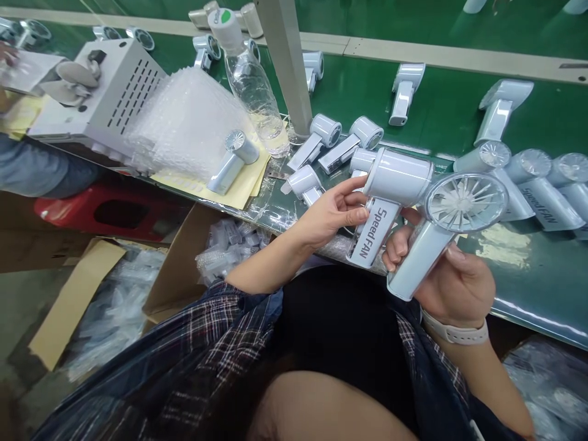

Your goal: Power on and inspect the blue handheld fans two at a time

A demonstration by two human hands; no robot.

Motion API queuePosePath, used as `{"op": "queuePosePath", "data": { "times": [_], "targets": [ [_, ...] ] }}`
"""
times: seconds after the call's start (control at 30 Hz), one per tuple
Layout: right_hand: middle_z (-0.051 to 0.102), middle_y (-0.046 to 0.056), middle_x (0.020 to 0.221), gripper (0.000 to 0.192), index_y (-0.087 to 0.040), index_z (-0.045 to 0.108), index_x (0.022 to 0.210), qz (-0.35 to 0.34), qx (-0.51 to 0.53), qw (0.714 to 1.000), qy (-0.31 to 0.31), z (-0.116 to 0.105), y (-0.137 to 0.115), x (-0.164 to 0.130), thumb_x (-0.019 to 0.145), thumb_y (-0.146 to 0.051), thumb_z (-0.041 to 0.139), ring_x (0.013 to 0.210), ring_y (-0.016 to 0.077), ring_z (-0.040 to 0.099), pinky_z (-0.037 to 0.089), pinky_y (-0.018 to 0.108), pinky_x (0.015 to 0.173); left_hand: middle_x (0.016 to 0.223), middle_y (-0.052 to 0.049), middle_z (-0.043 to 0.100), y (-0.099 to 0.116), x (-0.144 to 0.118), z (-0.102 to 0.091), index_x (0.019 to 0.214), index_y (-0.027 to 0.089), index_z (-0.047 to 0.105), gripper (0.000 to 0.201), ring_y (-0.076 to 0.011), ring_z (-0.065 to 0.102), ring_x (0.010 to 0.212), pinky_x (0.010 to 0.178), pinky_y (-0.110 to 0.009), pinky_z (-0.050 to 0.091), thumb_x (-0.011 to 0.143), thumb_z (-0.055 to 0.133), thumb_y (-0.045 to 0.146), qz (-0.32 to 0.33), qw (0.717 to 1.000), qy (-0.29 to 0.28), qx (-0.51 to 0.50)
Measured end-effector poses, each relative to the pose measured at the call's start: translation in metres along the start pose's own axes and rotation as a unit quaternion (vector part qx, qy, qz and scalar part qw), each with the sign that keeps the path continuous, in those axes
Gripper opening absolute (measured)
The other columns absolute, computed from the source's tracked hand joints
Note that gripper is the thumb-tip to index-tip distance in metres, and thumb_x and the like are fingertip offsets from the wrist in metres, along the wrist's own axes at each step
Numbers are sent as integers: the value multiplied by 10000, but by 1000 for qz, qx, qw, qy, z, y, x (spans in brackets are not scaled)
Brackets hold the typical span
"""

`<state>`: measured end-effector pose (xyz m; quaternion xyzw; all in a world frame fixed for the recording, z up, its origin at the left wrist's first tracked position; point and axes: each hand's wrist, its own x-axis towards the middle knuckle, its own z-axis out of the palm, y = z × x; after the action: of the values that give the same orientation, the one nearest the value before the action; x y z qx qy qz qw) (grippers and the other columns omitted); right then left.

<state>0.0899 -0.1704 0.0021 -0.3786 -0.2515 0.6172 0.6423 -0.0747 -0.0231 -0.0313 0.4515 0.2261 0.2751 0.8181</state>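
My left hand [327, 215] is closed on a pale blue handheld fan [399, 174]. Its handle tilts down and reads "SpeedFAN". In my right hand [466, 285] is a second handheld fan [417, 257], gripped by its handle, with the clear ribbed grille facing up. The two fans are side by side in front of my chest, and their heads look close together or overlapping. Just beyond my left hand, several more fans lie on the bench, among them a fan with its handle toward me [305, 179]. Part of my right fingers is hidden behind the right fan's handle.
A row of fans [542, 196] lies at the right. On the green conveyor [441, 92] rest spaced fans. A metal post [287, 67], a plastic bottle [255, 86], bubble bags [188, 116] and a white vented box [103, 92] stand left. Below is an open carton [172, 269].
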Motion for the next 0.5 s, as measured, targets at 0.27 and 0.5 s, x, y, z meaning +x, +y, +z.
{"op": "queuePosePath", "data": {
  "times": [0.27,0.5],
  "targets": [
    [673,49,809,284,-268,736,929,-37,-18,999,21,-1,3,-3,858,-542,755,692,228,599,559,367,597,1200,-133,801,-1,-1,-1,1456,206,662,962,-279,757,1118,894,-340,575,641,1027,563,0,1000,-3,20],
    [776,32,1069,429,-345,666,1217,-43,-51,994,86,-3,1,-13,824,-327,837,919,257,757,670,418,790,1230,-144,803,-3,0,3,1404,190,689,879,-273,761,1083,874,-335,584,683,998,586,-8,1000,-4,21]
  ]
}}
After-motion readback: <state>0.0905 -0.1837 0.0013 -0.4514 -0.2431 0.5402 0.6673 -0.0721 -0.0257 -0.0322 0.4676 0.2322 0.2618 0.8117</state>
